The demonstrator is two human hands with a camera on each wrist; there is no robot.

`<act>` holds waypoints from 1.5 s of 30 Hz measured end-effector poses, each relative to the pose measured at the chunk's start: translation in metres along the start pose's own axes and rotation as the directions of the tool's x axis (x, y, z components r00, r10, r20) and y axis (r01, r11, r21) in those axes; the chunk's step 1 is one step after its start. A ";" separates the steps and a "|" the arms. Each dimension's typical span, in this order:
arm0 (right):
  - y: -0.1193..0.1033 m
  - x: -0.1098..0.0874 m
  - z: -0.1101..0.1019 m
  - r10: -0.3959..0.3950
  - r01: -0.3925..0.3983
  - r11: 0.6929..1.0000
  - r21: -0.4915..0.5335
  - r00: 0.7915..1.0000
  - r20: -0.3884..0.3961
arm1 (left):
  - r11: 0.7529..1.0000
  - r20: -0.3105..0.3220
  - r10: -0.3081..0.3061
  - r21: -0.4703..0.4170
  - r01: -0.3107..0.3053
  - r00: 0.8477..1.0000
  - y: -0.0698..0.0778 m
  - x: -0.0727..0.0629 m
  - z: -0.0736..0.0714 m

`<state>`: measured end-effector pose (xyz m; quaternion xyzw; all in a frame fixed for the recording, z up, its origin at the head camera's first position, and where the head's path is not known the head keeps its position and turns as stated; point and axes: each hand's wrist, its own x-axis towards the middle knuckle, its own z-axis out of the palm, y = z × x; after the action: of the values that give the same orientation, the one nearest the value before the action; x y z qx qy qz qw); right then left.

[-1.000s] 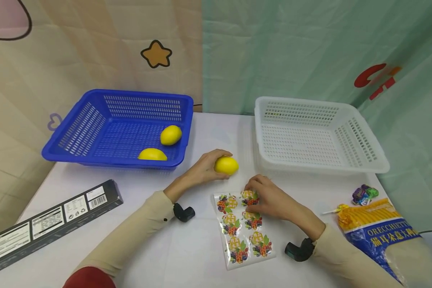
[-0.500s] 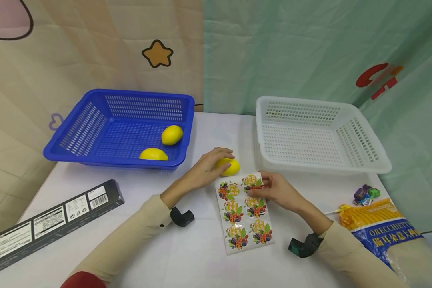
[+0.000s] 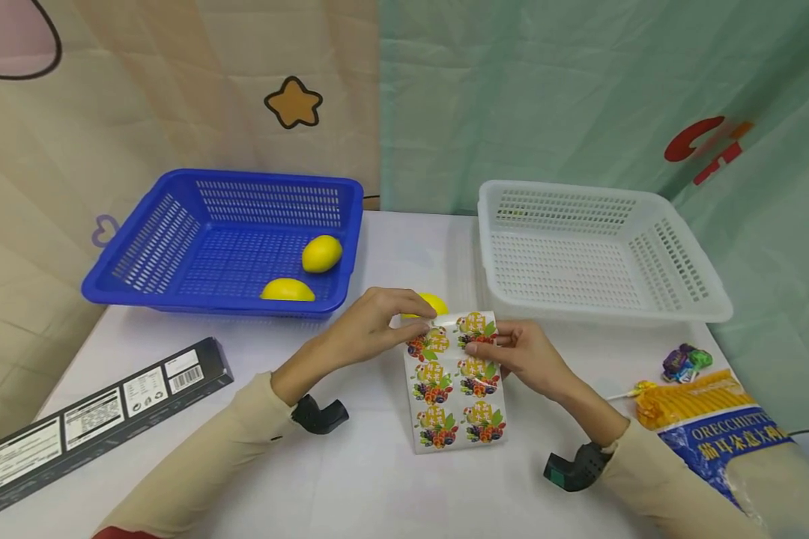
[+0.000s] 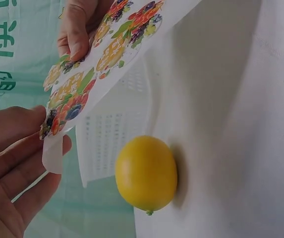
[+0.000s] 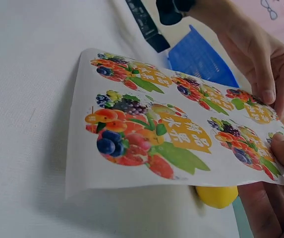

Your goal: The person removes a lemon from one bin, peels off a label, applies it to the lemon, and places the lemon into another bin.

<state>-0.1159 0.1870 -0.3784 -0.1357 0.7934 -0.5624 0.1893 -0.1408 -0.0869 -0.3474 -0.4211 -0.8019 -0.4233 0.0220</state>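
Note:
A glossy white sheet of fruit stickers is raised off the table at an angle. My right hand pinches its right edge, thumb on the printed face and fingers behind. At the top left corner, my left hand has its thumb on a sticker and its fingers behind the sheet, pinching it; a bit of the white corner curls there. Just beyond the sheet, a yellow lemon lies on the table, partly hidden by the sheet in the head view.
At the back left is a blue basket with two lemons in it. A white basket stands at the back right. A long dark box lies left. Wrapped candies and an orecchiette bag lie right.
My left hand has let go of the lemon and moved onto the sheet's top left corner. The right hand has lifted the sheet from the table and shifted it away from me.

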 end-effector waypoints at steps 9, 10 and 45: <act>0.000 -0.001 0.002 -0.008 0.008 1.000 -0.005 1.000 -0.016 | 0.999 -0.029 0.033 0.020 -0.032 0.999 0.004 -0.001 0.001; 0.000 -0.001 0.002 -0.008 0.008 1.000 -0.006 1.000 -0.015 | 0.999 -0.030 0.033 0.026 -0.033 0.999 0.004 -0.001 0.001; 0.036 0.003 0.010 -0.152 0.040 0.902 -0.431 0.961 -0.230 | 0.998 -0.088 -0.064 0.004 0.065 0.994 0.004 -0.002 -0.005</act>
<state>-0.1144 0.1896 -0.4159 -0.1384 0.9061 -0.3991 0.0224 -0.1385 -0.0912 -0.3424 -0.3757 -0.8147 -0.4394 0.0450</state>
